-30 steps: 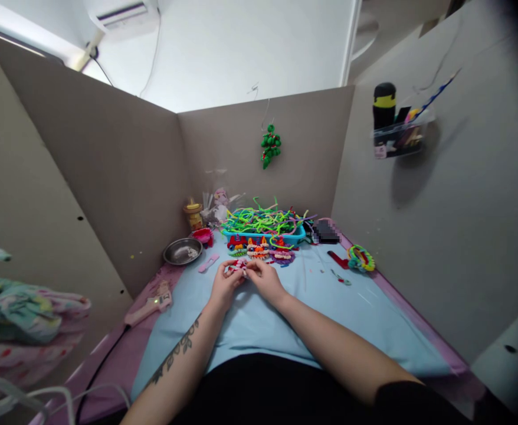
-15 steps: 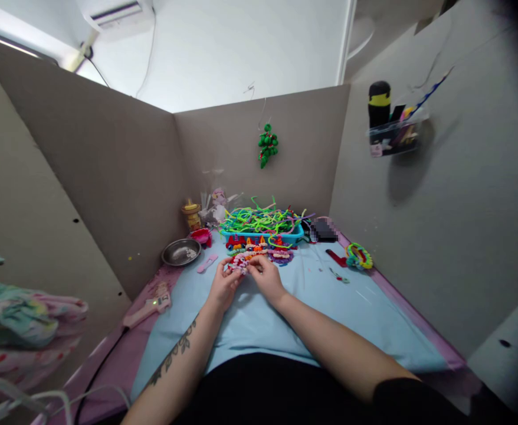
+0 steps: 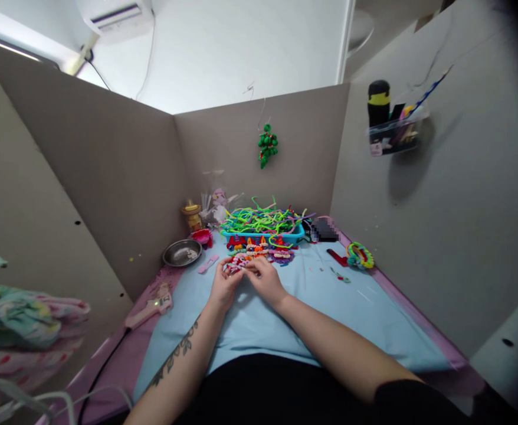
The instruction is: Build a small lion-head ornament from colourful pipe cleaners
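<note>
My left hand [image 3: 224, 285] is closed around the left side of a small pink and red fuzzy pipe-cleaner piece [image 3: 236, 263]. From the other side my right hand [image 3: 266, 282] pinches at its edge, fingertips pressed together close to the left thumb. My fingers cover part of the piece, so its full shape is hidden. Just beyond the hands lie several colourful pipe-cleaner pieces [image 3: 282, 254] in rows. Behind these stands a blue basket [image 3: 295, 237] heaped with green and other coloured pipe cleaners [image 3: 263, 219].
A metal bowl [image 3: 182, 252] with small white bits sits at the left. Near it lie a pink clip [image 3: 208, 264] and a pink glue gun [image 3: 150, 310] with a cord. At the right are a yellow and teal ring [image 3: 360, 255] and a red and black item [image 3: 337, 257].
My right fingertips have shifted slightly left and down along the piece, closer to my left thumb. The left hand has hardly moved and keeps its hold.
</note>
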